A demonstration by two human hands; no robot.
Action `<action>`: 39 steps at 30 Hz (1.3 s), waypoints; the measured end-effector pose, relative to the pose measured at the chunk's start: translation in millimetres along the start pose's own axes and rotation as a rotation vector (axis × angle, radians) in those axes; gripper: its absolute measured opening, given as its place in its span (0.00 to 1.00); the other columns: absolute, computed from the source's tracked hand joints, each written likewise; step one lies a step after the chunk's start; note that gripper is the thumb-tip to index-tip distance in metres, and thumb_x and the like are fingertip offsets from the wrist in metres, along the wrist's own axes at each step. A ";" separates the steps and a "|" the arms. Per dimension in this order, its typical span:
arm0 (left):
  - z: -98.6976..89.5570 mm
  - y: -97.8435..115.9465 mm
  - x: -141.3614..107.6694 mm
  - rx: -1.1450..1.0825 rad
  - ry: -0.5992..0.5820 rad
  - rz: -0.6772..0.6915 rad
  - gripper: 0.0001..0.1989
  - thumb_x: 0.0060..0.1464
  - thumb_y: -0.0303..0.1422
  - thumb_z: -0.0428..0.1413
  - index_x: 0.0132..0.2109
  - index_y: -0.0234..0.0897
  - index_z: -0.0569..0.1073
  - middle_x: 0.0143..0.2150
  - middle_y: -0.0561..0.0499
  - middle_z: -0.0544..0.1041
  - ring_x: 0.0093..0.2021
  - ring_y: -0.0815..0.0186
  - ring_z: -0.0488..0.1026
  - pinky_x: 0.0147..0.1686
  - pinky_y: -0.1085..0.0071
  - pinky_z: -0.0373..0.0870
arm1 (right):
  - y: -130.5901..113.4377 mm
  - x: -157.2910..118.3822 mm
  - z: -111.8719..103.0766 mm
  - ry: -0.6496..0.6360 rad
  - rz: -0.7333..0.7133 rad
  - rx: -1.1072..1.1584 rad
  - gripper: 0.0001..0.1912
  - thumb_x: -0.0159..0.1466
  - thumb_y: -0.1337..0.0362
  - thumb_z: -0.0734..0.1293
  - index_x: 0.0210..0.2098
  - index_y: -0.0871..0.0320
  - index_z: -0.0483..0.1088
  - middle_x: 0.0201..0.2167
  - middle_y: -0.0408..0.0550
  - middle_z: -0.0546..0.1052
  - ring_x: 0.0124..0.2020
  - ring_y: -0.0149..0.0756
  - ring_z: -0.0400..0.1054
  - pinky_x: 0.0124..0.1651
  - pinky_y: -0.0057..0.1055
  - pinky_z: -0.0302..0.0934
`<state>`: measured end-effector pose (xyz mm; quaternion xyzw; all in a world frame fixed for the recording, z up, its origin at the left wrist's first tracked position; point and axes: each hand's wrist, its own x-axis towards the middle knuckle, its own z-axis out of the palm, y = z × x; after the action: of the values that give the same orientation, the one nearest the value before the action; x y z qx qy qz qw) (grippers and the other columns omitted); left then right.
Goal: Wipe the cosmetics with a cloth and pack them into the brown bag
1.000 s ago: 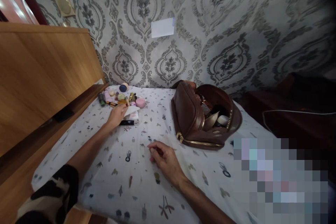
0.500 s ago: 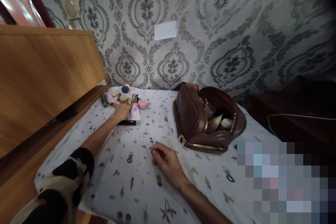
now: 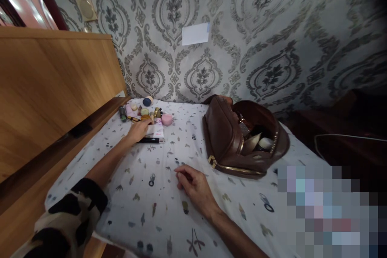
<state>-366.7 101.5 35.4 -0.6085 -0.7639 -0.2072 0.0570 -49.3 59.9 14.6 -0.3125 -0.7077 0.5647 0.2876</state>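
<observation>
Wooden panel: far left, beside the sheet.
Dark bottle: left end of the small cosmetics, beyond the left hand.
Left hand: nearer hand to the tube, reaching palm down; fingers narrow at the white tube's left side, but I cannot tell whether they grip anything.
Black stick: on the near side of hand and tube, long axis running sideways, its left end hidden by the hand.
White tube: on the sheet, just right of the left fingertips, long axis pointing roughly toward the wall; its left edge is hard to make out.
Pink jar: just beyond the tube, to its right, crowding that far end.
Right hand: well apart from the tube, half-open, fingers loosely curled, nothing showing in them.
Brown bag: right, unzipped, items inside.
</observation>
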 end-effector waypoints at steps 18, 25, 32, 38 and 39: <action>-24.0 -84.7 28.9 -0.154 0.402 -0.525 0.11 0.52 0.30 0.51 0.38 0.35 0.78 0.35 0.48 0.79 0.37 0.61 0.75 0.38 0.70 0.69 | -0.9 0.8 -1.0 0.000 0.015 -0.003 0.12 0.61 0.58 0.62 0.35 0.59 0.73 0.19 0.41 0.71 0.23 0.32 0.67 0.28 0.27 0.59; -20.1 -66.3 58.4 0.053 0.166 -0.523 0.12 0.54 0.32 0.57 0.45 0.41 0.80 0.46 0.45 0.81 0.47 0.54 0.76 0.43 0.66 0.69 | 1.4 0.1 -0.1 -0.004 0.050 -0.004 0.13 0.62 0.57 0.61 0.36 0.60 0.73 0.19 0.41 0.70 0.23 0.31 0.65 0.28 0.27 0.58; -10.4 -53.0 80.5 0.194 0.046 -0.456 0.16 0.59 0.37 0.53 0.52 0.41 0.78 0.55 0.40 0.78 0.54 0.50 0.74 0.47 0.62 0.69 | 0.2 -1.1 0.1 -0.011 0.043 -0.007 0.13 0.62 0.57 0.61 0.36 0.59 0.73 0.22 0.42 0.71 0.24 0.31 0.67 0.29 0.27 0.59; -1.8 -52.0 88.8 0.235 -0.018 -0.469 0.17 0.60 0.37 0.51 0.52 0.39 0.77 0.53 0.38 0.79 0.54 0.49 0.74 0.47 0.60 0.69 | 0.2 -2.3 -0.8 -0.021 0.048 -0.017 0.13 0.63 0.58 0.61 0.37 0.59 0.73 0.22 0.42 0.71 0.25 0.32 0.67 0.30 0.28 0.60; -0.4 -52.5 90.3 0.235 -0.025 -0.475 0.17 0.60 0.37 0.51 0.52 0.39 0.77 0.53 0.38 0.79 0.53 0.49 0.74 0.47 0.60 0.69 | 0.5 -2.3 -0.8 -0.023 0.046 -0.015 0.13 0.63 0.58 0.61 0.37 0.59 0.73 0.22 0.42 0.71 0.25 0.31 0.67 0.30 0.27 0.60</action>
<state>-439.6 174.1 53.5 -0.4036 -0.9049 -0.1169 0.0676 -47.2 58.7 14.2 -0.3243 -0.7079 0.5691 0.2642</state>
